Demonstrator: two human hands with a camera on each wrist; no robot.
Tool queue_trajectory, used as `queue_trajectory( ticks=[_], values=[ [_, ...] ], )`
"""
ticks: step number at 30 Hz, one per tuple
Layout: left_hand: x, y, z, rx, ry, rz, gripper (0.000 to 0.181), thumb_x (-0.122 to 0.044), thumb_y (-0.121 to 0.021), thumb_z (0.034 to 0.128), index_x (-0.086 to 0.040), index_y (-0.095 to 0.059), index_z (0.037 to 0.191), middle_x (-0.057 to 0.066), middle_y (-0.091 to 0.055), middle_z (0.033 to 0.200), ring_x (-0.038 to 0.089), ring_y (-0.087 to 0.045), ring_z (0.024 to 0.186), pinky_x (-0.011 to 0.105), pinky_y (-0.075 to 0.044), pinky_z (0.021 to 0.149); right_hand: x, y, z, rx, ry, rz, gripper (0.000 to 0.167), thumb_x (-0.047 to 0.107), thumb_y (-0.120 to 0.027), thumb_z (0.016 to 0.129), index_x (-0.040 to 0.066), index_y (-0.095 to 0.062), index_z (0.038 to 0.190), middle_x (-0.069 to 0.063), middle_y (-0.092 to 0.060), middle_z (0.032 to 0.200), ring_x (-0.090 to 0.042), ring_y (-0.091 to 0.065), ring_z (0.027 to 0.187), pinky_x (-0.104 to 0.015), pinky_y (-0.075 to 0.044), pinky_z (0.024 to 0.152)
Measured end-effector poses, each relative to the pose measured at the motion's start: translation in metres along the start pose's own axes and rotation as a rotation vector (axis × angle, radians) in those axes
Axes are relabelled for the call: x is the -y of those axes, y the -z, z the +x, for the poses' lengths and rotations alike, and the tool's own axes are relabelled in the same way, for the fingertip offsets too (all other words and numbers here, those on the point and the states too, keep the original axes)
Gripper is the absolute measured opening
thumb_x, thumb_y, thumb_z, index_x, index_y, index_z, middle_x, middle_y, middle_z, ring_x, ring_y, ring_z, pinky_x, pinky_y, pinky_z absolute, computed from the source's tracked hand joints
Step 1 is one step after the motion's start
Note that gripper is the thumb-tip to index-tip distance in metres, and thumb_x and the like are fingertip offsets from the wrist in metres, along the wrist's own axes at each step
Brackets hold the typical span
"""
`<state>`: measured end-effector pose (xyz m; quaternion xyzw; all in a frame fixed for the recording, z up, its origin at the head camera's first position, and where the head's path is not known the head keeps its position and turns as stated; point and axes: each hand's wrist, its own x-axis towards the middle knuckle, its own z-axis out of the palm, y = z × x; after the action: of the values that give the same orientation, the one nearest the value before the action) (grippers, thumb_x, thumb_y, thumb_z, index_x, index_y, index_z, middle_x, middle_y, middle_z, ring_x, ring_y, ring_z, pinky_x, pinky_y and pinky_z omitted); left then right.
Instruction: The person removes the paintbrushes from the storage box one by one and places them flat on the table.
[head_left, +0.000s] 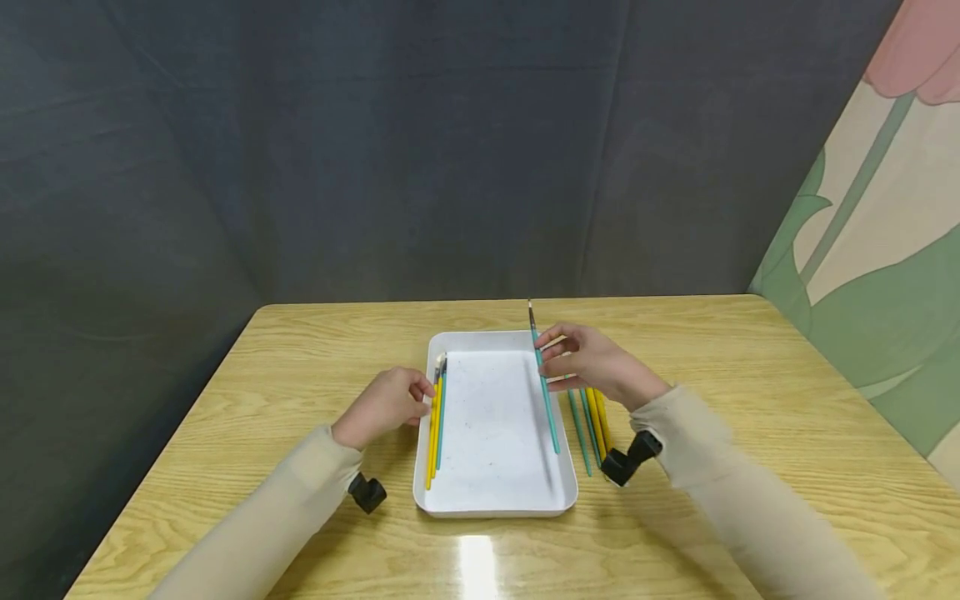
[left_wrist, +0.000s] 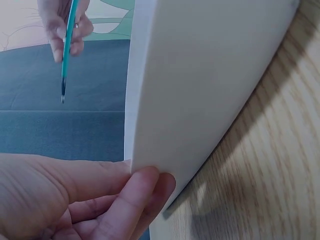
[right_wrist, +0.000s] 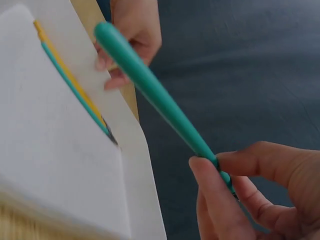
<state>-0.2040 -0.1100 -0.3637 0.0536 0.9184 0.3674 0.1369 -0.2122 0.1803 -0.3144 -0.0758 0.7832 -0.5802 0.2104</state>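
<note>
My right hand point(head_left: 592, 362) pinches a teal paintbrush point(head_left: 548, 404) above the right side of the white tray point(head_left: 495, 507), its bristle end pointing up and away. In the right wrist view the thumb and fingertips of the right hand point(right_wrist: 265, 195) hold the teal brush point(right_wrist: 155, 92) near its metal collar. My left hand point(head_left: 386, 406) grips the tray's left wall; in the left wrist view the left hand point(left_wrist: 105, 200) pinches the rim of the tray point(left_wrist: 200, 75). Inside the tray, along its left side, lie yellow brushes point(head_left: 432, 442) and one teal brush point(head_left: 442, 425).
Right of the tray, more teal brushes point(head_left: 580, 433) and yellow brushes point(head_left: 597, 417) lie on the wooden table point(head_left: 300, 367), partly under my right hand. A dark curtain point(head_left: 420, 150) hangs behind the table, and a wall with painted flowers point(head_left: 885, 275) stands at the right.
</note>
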Motion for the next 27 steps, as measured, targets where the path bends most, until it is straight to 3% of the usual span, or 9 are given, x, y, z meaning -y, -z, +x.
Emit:
queue_trajectory(
  ticks=[11,21,27],
  values=[
    [0.0,0.001,-0.002,-0.006,0.002,-0.007,0.013,0.001,-0.067,0.0842,0.0,-0.065,0.097,0.008,-0.057,0.086,0.017,-0.058,0.072,0.025,-0.056,0.064,-0.022,0.046,-0.03,-0.065,-0.019,-0.042,0.042,0.004,-0.063,0.09,-0.005,-0.042,0.126,-0.008,-0.049,0.103,-0.014,-0.06,0.085,-0.037,-0.058,0.084],
    [0.0,0.002,0.0,-0.005,-0.005,-0.003,0.014,0.001,-0.066,0.0839,0.0,-0.065,0.097,0.008,-0.057,0.087,0.017,-0.057,0.071,0.026,-0.056,0.064,-0.057,0.065,-0.025,-0.062,-0.089,-0.018,0.041,0.002,-0.059,0.093,-0.007,-0.04,0.128,-0.005,-0.052,0.098,-0.012,-0.062,0.085,-0.036,-0.058,0.082],
    [0.0,0.002,0.0,0.0,-0.002,-0.007,0.013,0.002,-0.066,0.0839,0.0,-0.065,0.097,0.008,-0.056,0.086,0.017,-0.057,0.071,0.026,-0.056,0.064,-0.071,0.069,-0.02,-0.055,-0.104,-0.056,0.039,0.002,-0.058,0.093,-0.007,-0.041,0.126,-0.006,-0.051,0.096,-0.013,-0.062,0.084,-0.036,-0.059,0.08]
  ],
)
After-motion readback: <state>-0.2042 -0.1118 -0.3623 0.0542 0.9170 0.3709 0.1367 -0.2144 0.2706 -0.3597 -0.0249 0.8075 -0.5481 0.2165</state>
